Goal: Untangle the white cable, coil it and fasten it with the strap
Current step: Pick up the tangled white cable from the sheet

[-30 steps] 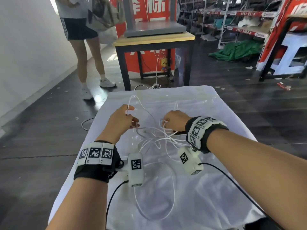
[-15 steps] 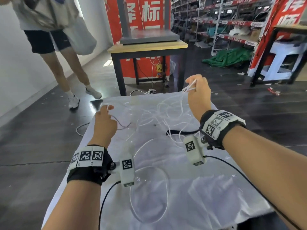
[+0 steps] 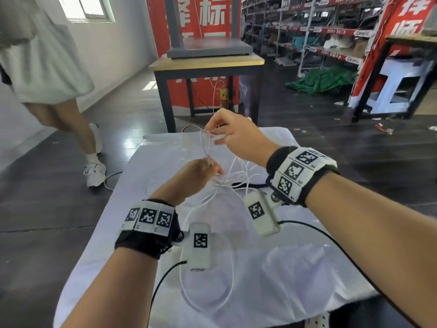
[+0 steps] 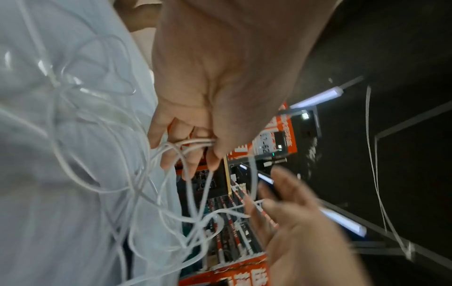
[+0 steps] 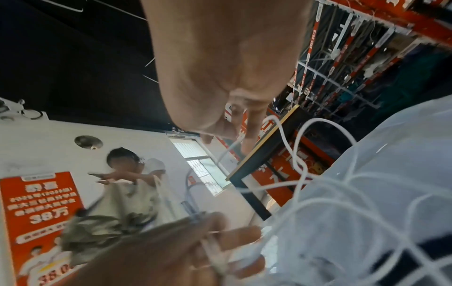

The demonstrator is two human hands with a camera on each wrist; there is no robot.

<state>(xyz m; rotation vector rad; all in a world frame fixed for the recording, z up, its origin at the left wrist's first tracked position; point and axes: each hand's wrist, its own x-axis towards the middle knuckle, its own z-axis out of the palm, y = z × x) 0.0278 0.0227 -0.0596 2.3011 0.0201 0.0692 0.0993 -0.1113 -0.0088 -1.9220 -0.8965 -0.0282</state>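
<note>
The white cable [image 3: 233,183] lies in a tangle on the white-covered table [image 3: 307,268], with one big loop [image 3: 208,292] trailing toward me. My left hand [image 3: 212,166] is raised above the tangle and grips several strands [image 4: 195,143] in curled fingers. Just beyond and above it, my right hand [image 3: 212,133] pinches a strand that arcs down to the left hand. The right wrist view shows the cable [image 5: 281,135] running from the right hand's fingertips [image 5: 252,123] down to the table. A black strap [image 3: 250,185] lies on the cloth under the right wrist, partly hidden.
A person [image 3: 47,67] walks past on the left, with one shoe [image 3: 94,172] close to the table's far left corner. A wooden-topped table [image 3: 208,65] stands just behind mine. Shelves [image 3: 319,31] line the back right. Another cable [image 3: 113,176] lies on the dark floor.
My right hand has come left and my left hand has risen toward the middle, so both now hold the cable close together. The passer-by has stepped nearer.
</note>
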